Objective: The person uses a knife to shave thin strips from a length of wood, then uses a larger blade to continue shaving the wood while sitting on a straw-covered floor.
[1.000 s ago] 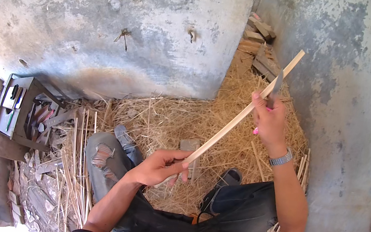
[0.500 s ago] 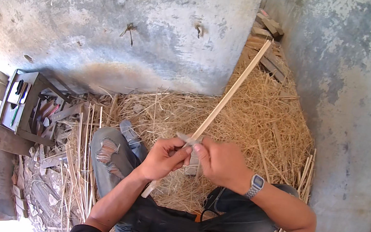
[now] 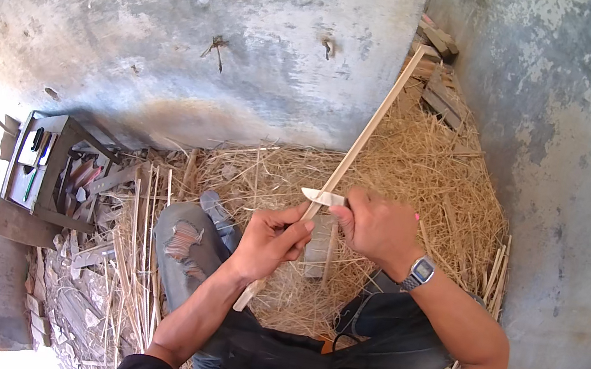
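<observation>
Wooden strip [image 3: 363,139], long and pale, running through left hand [image 3: 272,242], pinched between thumb and fingers; short lower end sticking out below that hand, toward wearer's body. Longer part slanting forward and rightward, far tip well beyond both hands. Right hand [image 3: 381,227], just right of strip, closed around knife [image 3: 312,195], handle hidden in grip. Blade pointing left across strip, just beyond left hand. Watch [image 3: 420,272] behind right hand. Straw-like shavings [image 3: 424,169] spread beyond both hands.
</observation>
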### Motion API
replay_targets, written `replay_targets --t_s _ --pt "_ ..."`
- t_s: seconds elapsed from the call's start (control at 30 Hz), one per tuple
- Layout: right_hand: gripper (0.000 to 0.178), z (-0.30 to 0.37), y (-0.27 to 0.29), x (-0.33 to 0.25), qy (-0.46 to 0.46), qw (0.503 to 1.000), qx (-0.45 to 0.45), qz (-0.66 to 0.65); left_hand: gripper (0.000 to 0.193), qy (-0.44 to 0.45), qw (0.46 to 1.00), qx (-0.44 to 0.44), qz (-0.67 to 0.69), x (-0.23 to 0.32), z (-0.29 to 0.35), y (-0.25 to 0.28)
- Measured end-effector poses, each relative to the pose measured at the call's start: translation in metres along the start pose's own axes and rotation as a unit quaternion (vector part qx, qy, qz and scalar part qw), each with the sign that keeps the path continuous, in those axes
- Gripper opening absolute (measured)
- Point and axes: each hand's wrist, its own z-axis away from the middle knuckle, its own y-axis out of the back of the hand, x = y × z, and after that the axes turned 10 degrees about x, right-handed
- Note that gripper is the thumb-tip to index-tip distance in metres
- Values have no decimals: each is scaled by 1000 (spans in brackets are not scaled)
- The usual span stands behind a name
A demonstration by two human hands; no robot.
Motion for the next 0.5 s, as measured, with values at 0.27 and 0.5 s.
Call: replay_targets --t_s 0.27,0.5 --pt "46 -38 79 170 -321 920 78 211 30 -27 984 -124 -121 -12 37 20" --pt "52 3 72 166 -378 907 179 -49 39 24 992 -110 -62 -14 23 28"
